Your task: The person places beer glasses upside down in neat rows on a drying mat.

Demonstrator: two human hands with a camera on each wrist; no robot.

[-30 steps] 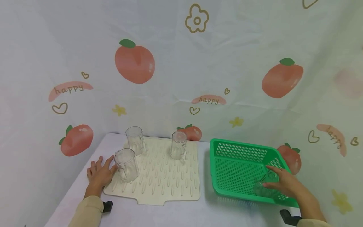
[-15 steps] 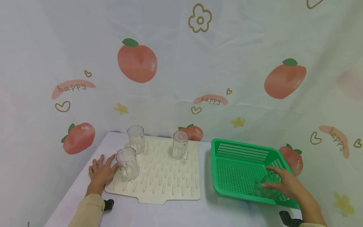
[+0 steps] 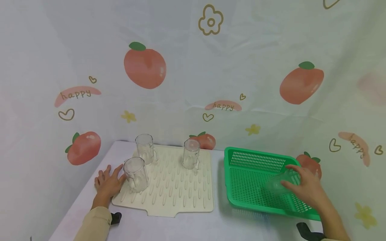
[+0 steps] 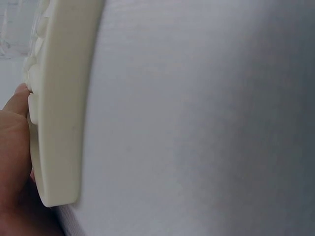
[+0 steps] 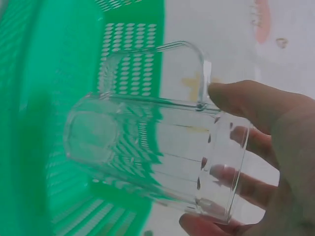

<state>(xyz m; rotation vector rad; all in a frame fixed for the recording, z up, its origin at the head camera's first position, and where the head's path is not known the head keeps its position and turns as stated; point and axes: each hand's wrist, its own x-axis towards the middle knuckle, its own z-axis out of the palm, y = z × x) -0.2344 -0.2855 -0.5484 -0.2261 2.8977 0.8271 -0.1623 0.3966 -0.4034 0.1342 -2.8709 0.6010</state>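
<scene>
My right hand (image 3: pixel 309 187) grips a clear glass mug (image 5: pixel 172 142) near its rim, thumb on one side and fingers round the other. The mug is tilted on its side inside the green basket (image 3: pixel 257 208), its handle showing in the right wrist view. My left hand (image 3: pixel 108 183) rests with spread fingers at the left edge of a cream ridged drying board (image 3: pixel 173 204), and its thumb touches that edge. Close to the left hand on the board stands a glass mug (image 3: pixel 136 179). Behind it is a second mug (image 3: pixel 145 152), and a third (image 3: pixel 190 159) stands at the back right.
The board and basket lie on a white-covered table (image 3: pixel 193 229), with a narrow gap between them. A white curtain (image 3: pixel 187 77) printed with red fruit hangs close behind. The basket's raised walls surround the held mug.
My right hand has closed round the mug in the basket and shifted it up and slightly away from the near wall, tilting it. My left hand stays at the board's edge.
</scene>
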